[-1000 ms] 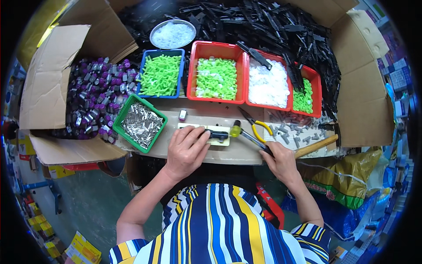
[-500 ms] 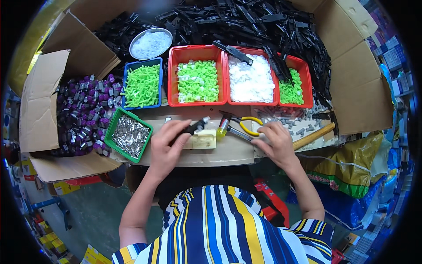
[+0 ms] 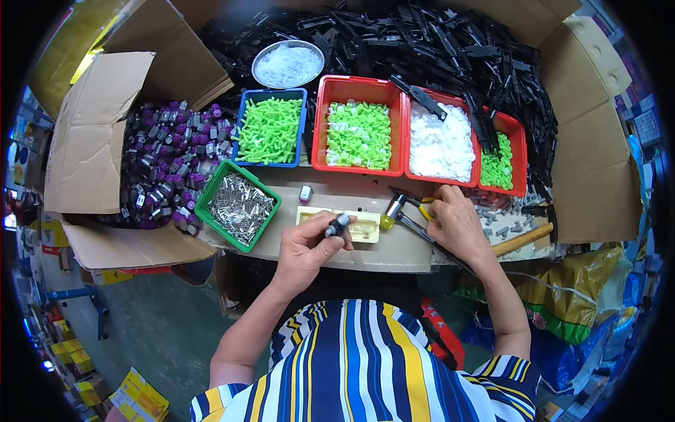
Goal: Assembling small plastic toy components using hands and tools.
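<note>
My left hand is closed round a small black part with a grey end, held up over the cream rectangular block. My right hand is closed over the yellow-handled pliers, which still lie on the bench, their handles partly hidden under the fingers. Beside the pliers lies a small mallet with a clear yellow face and a metal shaft. One grey-and-purple piece stands behind the cream block.
A green tray of metal pins, a blue bin of green pieces and red bins of green and white pieces line the bench. Purple-and-grey pieces fill the left box; black parts pile behind. A wooden-handled hammer lies right.
My right hand has closed over the pliers' handles. The left hand has turned the black part so its grey end faces up. The whole view has shifted, moving the bench rightward in the picture.
</note>
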`<state>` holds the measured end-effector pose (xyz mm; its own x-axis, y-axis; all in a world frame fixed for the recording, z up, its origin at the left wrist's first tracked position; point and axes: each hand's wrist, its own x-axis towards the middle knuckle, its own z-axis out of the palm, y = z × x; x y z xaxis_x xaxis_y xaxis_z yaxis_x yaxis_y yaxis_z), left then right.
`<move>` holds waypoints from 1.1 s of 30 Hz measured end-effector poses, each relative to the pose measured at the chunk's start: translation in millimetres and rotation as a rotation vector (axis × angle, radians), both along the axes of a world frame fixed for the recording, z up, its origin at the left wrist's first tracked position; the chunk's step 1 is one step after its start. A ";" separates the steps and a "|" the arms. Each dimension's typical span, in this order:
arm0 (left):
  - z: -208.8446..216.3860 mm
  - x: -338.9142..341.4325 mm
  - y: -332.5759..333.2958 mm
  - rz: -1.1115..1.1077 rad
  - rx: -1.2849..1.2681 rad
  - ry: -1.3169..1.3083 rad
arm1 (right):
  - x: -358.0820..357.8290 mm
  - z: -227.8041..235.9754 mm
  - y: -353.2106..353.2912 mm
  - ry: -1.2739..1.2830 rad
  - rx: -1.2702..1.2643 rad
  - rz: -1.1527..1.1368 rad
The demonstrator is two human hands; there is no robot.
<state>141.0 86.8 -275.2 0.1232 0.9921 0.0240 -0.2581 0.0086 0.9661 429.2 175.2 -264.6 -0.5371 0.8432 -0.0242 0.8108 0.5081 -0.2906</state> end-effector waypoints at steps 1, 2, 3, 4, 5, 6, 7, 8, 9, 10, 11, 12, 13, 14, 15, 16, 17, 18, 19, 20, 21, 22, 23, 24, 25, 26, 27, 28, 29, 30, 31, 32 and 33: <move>2.7 0.7 -0.8 0.000 0.012 -0.033 | -0.1 0.3 0.7 -0.002 0.000 0.004; 5.1 1.2 -1.3 0.004 0.012 -0.034 | 0.0 1.0 0.7 0.012 -0.010 -0.015; 7.4 1.7 -1.5 -0.003 0.053 -0.018 | -0.2 1.7 0.4 0.027 -0.020 -0.033; 8.3 1.6 -2.1 -0.009 0.093 -0.001 | -0.9 2.5 -0.4 0.027 -0.021 -0.029; 8.2 1.0 -2.2 -0.005 0.092 0.000 | -1.5 3.4 -1.4 0.032 -0.028 -0.039; 8.1 0.2 -2.0 -0.003 0.137 0.077 | -2.2 4.3 -1.6 0.039 -0.035 -0.050; 8.0 0.1 -2.1 -0.004 0.181 0.154 | -2.7 4.9 -1.6 0.039 -0.037 -0.049; 8.9 0.5 -2.2 -0.003 0.180 0.155 | -3.2 5.4 -1.3 0.040 -0.042 -0.046; 10.8 1.0 -2.4 -0.001 0.200 0.182 | -3.3 5.4 -1.2 0.041 -0.048 -0.043; 12.1 1.6 -2.3 0.001 0.222 0.210 | -1.8 3.5 -0.7 0.043 -0.047 -0.042; 12.5 2.5 -2.2 0.003 0.223 0.213 | 0.9 -0.1 -0.4 0.065 -0.038 -0.028; 12.8 3.7 -2.1 0.004 0.225 0.206 | 3.3 -2.5 -0.1 0.086 -0.029 -0.014; 13.5 4.7 -2.0 0.005 0.227 0.200 | 4.7 -3.1 0.2 0.090 -0.028 -0.013; 15.0 5.6 -2.3 0.005 0.228 0.204 | 5.8 -3.4 0.4 0.097 -0.032 -0.015; 17.1 6.7 -2.8 -0.004 0.222 0.208 | 7.5 -3.9 0.5 0.104 -0.036 -0.019; 18.3 7.5 -3.4 -0.010 0.216 0.213 | 10.1 -6.4 0.8 0.108 -0.035 -0.016; 18.7 8.9 -3.6 -0.009 0.216 0.217 | 13.9 -9.8 0.6 0.219 -0.075 -0.042; 19.0 10.5 -3.6 -0.014 0.176 0.157 | 16.8 -12.0 -0.2 0.328 -0.115 -0.070; 18.5 11.1 -4.8 -0.015 0.134 0.099 | 18.0 -9.8 -1.8 0.332 -0.118 -0.065; 17.9 11.1 -6.3 -0.011 0.132 0.102 | 19.2 -3.4 -4.4 0.455 -0.232 -0.116; 17.0 11.1 -7.7 -0.024 0.079 0.020 | 20.0 1.7 -7.2 0.577 -0.348 -0.169; 16.3 12.0 -7.8 -0.042 0.026 -0.064 | 19.4 5.7 -11.0 0.576 -0.350 -0.171; 14.1 12.8 -7.2 -0.044 0.024 -0.065 | 16.8 8.9 -15.4 0.707 -0.430 -0.171; 10.7 13.4 -6.4 -0.054 0.012 -0.088 | 16.1 9.7 -19.5 0.837 -0.510 -0.170; 9.5 14.2 -5.0 -0.070 0.001 -0.113 | 20.4 5.0 -21.2 0.911 -0.614 -0.138; 9.7 15.6 -4.3 -0.077 -0.001 -0.116 | 19.2 3.7 -27.2 0.910 -0.612 -0.146; 10.4 17.2 -3.9 -0.083 0.013 -0.115 | 11.3 4.2 -33.8 1.116 -0.767 -0.174; 10.9 18.2 -3.8 -0.085 0.028 -0.113 | 4.1 5.1 -37.1 1.321 -0.923 -0.197; 12.5 18.4 -3.8 -0.087 0.027 -0.116 | 1.7 4.6 -37.1 1.302 -0.962 -0.156; 14.8 18.1 -4.1 -0.095 0.019 -0.100 | -3.6 4.4 -38.0 1.301 -0.962 -0.158; 16.0 17.7 -4.6 -0.103 0.011 -0.084 | -11.4 4.5 -39.2 1.352 -0.991 -0.118; 15.7 18.4 -5.3 -0.101 0.010 -0.088 | -19.7 4.7 -40.1 1.403 -1.021 -0.077; 15.3 19.8 -6.3 -0.082 0.010 -0.105 | -28.4 10.5 -39.6 1.422 -1.023 -0.052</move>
